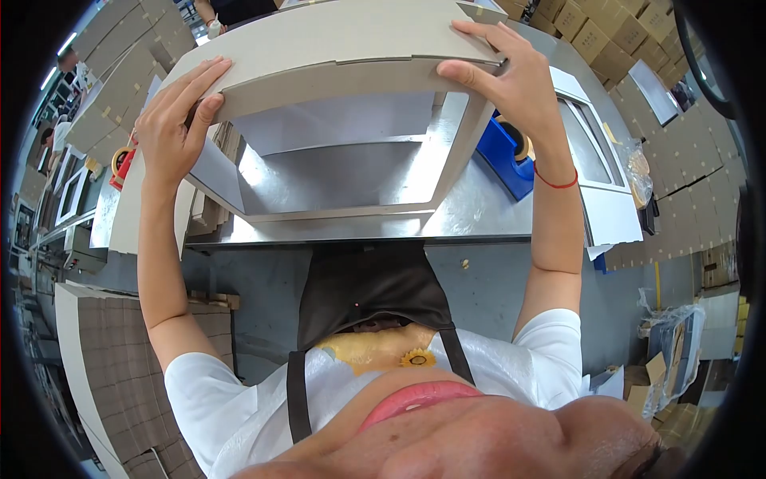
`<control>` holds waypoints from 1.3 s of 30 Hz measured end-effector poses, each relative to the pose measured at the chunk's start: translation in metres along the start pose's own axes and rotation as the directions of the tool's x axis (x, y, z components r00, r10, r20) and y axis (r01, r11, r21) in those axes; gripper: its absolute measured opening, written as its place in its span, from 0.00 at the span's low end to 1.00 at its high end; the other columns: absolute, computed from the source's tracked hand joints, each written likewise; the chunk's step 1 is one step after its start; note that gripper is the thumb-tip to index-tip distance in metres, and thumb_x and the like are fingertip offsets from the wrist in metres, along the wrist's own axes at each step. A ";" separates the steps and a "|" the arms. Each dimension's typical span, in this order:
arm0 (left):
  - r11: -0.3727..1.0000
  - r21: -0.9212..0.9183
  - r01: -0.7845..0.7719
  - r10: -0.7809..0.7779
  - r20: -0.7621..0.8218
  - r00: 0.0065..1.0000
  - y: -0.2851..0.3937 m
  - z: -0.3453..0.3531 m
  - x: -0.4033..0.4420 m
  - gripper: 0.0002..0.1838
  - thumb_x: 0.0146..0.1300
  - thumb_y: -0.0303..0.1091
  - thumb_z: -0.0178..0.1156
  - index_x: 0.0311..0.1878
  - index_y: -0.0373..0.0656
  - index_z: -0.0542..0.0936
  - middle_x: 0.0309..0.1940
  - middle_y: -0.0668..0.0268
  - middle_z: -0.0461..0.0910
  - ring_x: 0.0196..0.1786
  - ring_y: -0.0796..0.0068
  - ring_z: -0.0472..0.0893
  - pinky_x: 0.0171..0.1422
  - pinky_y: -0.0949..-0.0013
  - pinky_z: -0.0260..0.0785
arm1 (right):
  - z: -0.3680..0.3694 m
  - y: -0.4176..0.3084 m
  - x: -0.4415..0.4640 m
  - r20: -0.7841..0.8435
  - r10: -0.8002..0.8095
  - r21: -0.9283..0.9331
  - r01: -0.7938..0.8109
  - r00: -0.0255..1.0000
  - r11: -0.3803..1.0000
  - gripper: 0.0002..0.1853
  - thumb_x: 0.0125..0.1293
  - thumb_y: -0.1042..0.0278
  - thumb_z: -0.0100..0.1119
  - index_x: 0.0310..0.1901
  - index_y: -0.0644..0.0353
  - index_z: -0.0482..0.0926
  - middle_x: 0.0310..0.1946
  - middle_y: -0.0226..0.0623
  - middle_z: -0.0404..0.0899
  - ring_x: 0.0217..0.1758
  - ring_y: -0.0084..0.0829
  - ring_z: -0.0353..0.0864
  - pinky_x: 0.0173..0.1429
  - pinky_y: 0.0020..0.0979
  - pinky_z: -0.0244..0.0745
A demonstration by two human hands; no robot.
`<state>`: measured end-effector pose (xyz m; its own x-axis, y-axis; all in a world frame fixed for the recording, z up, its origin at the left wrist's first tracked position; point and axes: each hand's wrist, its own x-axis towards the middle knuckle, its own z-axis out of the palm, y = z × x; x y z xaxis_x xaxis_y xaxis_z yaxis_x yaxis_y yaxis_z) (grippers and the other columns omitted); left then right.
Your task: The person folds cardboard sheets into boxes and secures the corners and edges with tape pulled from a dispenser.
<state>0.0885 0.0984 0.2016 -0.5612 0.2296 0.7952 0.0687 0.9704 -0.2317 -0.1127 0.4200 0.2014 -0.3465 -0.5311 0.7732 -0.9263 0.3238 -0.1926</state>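
A large grey-white cardboard box [343, 48] with a wide window opening in its front stands on the metal table [471, 219]. My left hand [179, 120] grips its upper left corner, thumb on the front edge and fingers over the top. At the upper right corner my right hand [511, 76] holds the box the same way, its thumb along the front edge. Through the opening the box's white inner panel and the shiny tabletop show. Behind my right wrist sits a blue tape dispenser [507, 156] with a roll of tape.
Flat cardboard pieces [209, 209] lie left of the box, near a red tape dispenser [120, 166]. White framed panels [594, 160] are on the right. Stacked cartons [598, 40] stand behind. Across the table is another person [239, 9]. Cardboard stacks [136, 351] rise at lower left.
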 end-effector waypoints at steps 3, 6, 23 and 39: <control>0.999 0.003 -0.032 0.032 -0.007 0.999 0.002 0.000 0.001 0.16 0.64 0.47 0.53 0.48 0.54 0.83 0.44 0.68 0.83 0.46 0.69 0.82 0.48 0.72 0.72 | 0.000 0.000 -0.004 -0.004 -0.012 0.032 0.013 1.000 0.999 0.31 0.45 0.42 0.70 0.46 0.57 0.82 0.33 0.36 0.80 0.38 0.33 0.75 0.49 0.31 0.69; 0.999 -0.008 -0.042 0.042 -0.016 0.999 -0.001 0.002 -0.001 0.16 0.64 0.48 0.53 0.48 0.55 0.83 0.44 0.68 0.83 0.46 0.70 0.82 0.47 0.73 0.72 | 0.002 0.001 -0.008 -0.094 -0.065 0.047 0.069 0.993 0.996 0.32 0.42 0.40 0.71 0.42 0.60 0.83 0.23 0.35 0.78 0.29 0.31 0.70 0.44 0.30 0.66; 0.999 0.020 -0.031 0.032 -0.019 0.999 -0.001 0.004 -0.003 0.16 0.64 0.49 0.53 0.48 0.58 0.83 0.45 0.72 0.83 0.45 0.71 0.82 0.48 0.73 0.72 | -0.001 -0.009 -0.024 -0.162 -0.090 -0.058 0.081 0.983 0.995 0.20 0.48 0.50 0.70 0.42 0.49 0.85 0.26 0.31 0.79 0.36 0.31 0.70 0.45 0.28 0.65; 0.997 0.013 -0.081 0.082 -0.203 0.976 0.114 0.054 0.045 0.14 0.57 0.41 0.62 0.46 0.51 0.81 0.43 0.71 0.83 0.48 0.72 0.81 0.50 0.70 0.73 | 0.010 0.000 -0.026 -0.276 -0.208 -0.114 0.183 0.939 0.977 0.20 0.45 0.48 0.70 0.36 0.54 0.85 0.15 0.27 0.67 0.26 0.27 0.65 0.43 0.29 0.60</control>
<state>0.0266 0.2153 0.1811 -0.3742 0.3193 0.8706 0.1033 0.9474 -0.3031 -0.1054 0.4258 0.1755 -0.0919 -0.3500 0.9322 -0.9510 0.3085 0.0221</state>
